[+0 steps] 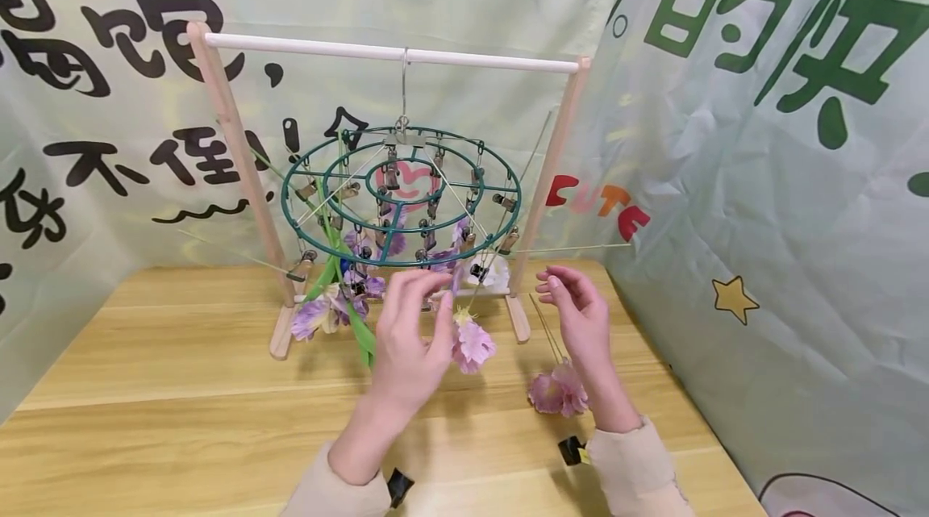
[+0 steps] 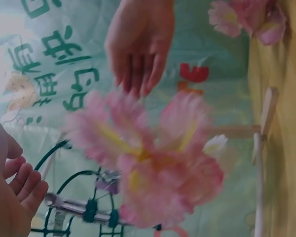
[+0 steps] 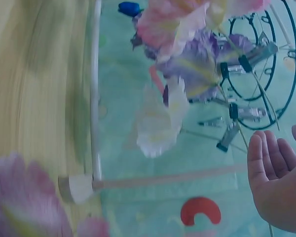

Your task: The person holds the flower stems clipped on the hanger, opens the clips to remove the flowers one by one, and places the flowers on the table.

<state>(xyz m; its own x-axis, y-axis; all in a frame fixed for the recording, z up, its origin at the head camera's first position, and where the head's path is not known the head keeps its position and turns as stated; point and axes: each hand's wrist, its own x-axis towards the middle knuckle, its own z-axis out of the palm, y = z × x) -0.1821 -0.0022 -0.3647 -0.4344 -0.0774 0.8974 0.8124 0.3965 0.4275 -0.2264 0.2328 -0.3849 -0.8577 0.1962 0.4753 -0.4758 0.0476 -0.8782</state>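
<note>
A green round hanger (image 1: 402, 263) with rings of metal clips hangs by a hook. Artificial flowers are clipped along it, some purple (image 1: 312, 317), one white (image 3: 158, 123). Near its front edge, a pink flower (image 1: 473, 346) hangs head down with its stem in a clip (image 3: 244, 63). My left hand (image 1: 410, 331) is beside that flower, fingers loosely bent, fingertips close to a clip in the left wrist view; contact is unclear. To the right, my right hand (image 1: 584, 323) is held apart from the hanger, fingers relaxed, holding nothing.
A wooden stand with a white crossbar (image 1: 305, 46) carries the hanger. Another pink flower (image 1: 557, 389) lies on the wooden table (image 1: 181, 436), below my right hand. Thin stems stick out sideways past the posts. Printed cloth walls (image 1: 726, 178) enclose the back and sides.
</note>
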